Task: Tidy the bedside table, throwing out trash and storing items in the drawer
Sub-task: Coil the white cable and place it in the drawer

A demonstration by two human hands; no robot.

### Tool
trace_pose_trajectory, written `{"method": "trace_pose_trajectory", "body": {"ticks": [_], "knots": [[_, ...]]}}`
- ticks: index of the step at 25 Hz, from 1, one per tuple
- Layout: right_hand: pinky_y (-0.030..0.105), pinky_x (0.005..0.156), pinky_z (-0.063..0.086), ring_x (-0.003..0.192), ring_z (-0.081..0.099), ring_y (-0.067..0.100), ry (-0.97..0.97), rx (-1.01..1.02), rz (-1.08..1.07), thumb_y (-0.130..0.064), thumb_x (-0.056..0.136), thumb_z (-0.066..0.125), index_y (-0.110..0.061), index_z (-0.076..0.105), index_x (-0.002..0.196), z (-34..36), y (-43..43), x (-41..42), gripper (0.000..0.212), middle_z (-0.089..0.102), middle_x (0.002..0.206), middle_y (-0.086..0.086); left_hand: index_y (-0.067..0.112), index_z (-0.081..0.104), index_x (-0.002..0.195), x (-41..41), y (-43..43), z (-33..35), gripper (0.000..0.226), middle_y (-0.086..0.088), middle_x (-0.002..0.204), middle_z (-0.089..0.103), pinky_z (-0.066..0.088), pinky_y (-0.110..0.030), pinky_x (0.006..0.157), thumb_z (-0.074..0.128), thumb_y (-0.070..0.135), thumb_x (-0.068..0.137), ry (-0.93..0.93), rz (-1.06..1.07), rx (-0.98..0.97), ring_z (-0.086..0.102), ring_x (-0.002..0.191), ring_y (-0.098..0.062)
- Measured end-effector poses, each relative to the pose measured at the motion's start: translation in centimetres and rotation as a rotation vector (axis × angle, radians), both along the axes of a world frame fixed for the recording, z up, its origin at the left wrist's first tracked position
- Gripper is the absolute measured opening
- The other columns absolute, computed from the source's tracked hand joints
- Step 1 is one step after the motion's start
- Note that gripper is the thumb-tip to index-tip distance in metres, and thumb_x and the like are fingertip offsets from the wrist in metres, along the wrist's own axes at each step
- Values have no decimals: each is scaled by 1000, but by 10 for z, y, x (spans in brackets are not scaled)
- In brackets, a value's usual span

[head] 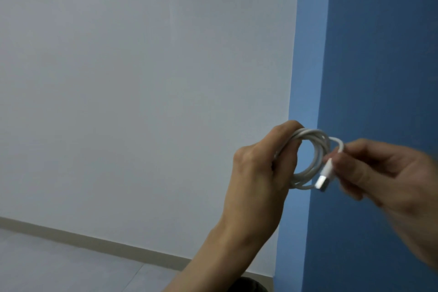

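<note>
A white charging cable (315,161) is wound into a small coil held up in front of the wall. My left hand (258,173) grips the coil's left side, fingers curled through the loops. My right hand (384,173) pinches the cable's loose end just behind its metal USB plug (322,184), which hangs in front of the coil's lower right. The right hand is blurred. The bedside table and its drawer are out of view.
A pale grey wall (142,78) fills the left, a blue wall (379,54) the right. A beige skirting board (94,242) runs above grey floor tiles (59,268). A dark rounded object (248,285) shows at the bottom edge.
</note>
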State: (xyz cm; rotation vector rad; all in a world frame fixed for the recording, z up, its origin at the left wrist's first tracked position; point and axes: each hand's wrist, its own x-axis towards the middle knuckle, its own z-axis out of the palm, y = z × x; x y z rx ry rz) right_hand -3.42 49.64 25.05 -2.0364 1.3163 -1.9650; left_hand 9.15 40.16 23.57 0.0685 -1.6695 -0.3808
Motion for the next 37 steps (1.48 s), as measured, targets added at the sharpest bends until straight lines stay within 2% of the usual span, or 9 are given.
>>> {"method": "trace_pose_trajectory", "body": {"ticks": [4, 8, 16, 19, 22, 26, 29, 33, 37], "knots": [[13, 68, 54, 76, 69, 7, -73, 2, -48, -76, 36, 71, -33, 67, 87, -8, -14, -1, 66, 74, 85, -4, 19, 63, 94, 0, 1, 0, 13, -5, 63, 45, 39, -29, 47, 51, 14, 94, -13, -39, 20, 34, 51, -13], [19, 63, 57, 62, 71, 15, -87, -7, 4, -67, 54, 67, -17, 70, 80, -9, -17, 13, 56, 75, 72, 3, 21, 62, 94, -1, 1, -2, 12, 0, 62, 50, 35, -21, 48, 50, 17, 95, -58, -29, 21, 38, 51, -12], [19, 63, 56, 65, 67, 8, -173, -15, 20, -69, 58, 63, -19, 69, 83, -10, -21, 19, 57, 72, 72, 0, 16, 67, 98, 9, 9, 7, 19, 14, 58, 56, 35, -8, 46, 52, 26, 92, -118, -212, 123, 48, 43, 3], [14, 56, 53, 60, 63, 5, -26, -73, -104, -56, 67, 62, -22, 64, 83, -6, -18, 20, 37, 70, 72, -3, 17, 68, 103, 18, 8, 11, 17, 11, 63, 60, 39, -15, 43, 58, 24, 92, -222, -243, 121, 47, 42, -3], [11, 53, 50, 58, 63, 4, 61, -54, -127, -42, 73, 72, -28, 62, 78, -1, -13, 21, 18, 69, 70, -4, 19, 70, 101, 23, 7, 13, 14, 13, 63, 60, 39, -10, 48, 59, 18, 91, -280, -133, 47, 51, 47, 3], [2, 49, 38, 49, 56, -2, 224, 36, -34, -63, 67, 56, -40, 69, 89, 7, -1, 19, 34, 64, 57, -18, 16, 72, 87, 28, 2, 14, 15, 12, 51, 49, 33, -13, 46, 59, 10, 91, -184, -123, 63, 40, 43, -2], [16, 38, 23, 40, 29, 2, 244, 127, 17, -75, 57, 59, -42, 73, 84, 5, 8, 14, 45, 49, 46, -15, 15, 71, 84, 30, 0, 10, 13, 7, 52, 44, 32, -15, 47, 60, 13, 90, -181, -128, 59, 34, 47, -5], [2, 42, 35, 43, 47, -3, 306, 185, -18, -75, 54, 60, -42, 73, 71, -2, 12, 11, 39, 58, 56, -13, 15, 66, 78, 31, -2, 8, 13, -6, 60, 49, 31, -17, 50, 59, 16, 89, -199, -86, 20, 35, 53, -11], [3, 52, 44, 55, 59, 0, 302, 255, -41, -80, 53, 56, -41, 74, 73, -2, 14, 9, 47, 65, 63, -11, 17, 65, 77, 29, -6, 4, 15, -6, 59, 48, 31, -19, 50, 59, 15, 90, -189, -48, 25, 33, 53, -8]]}}
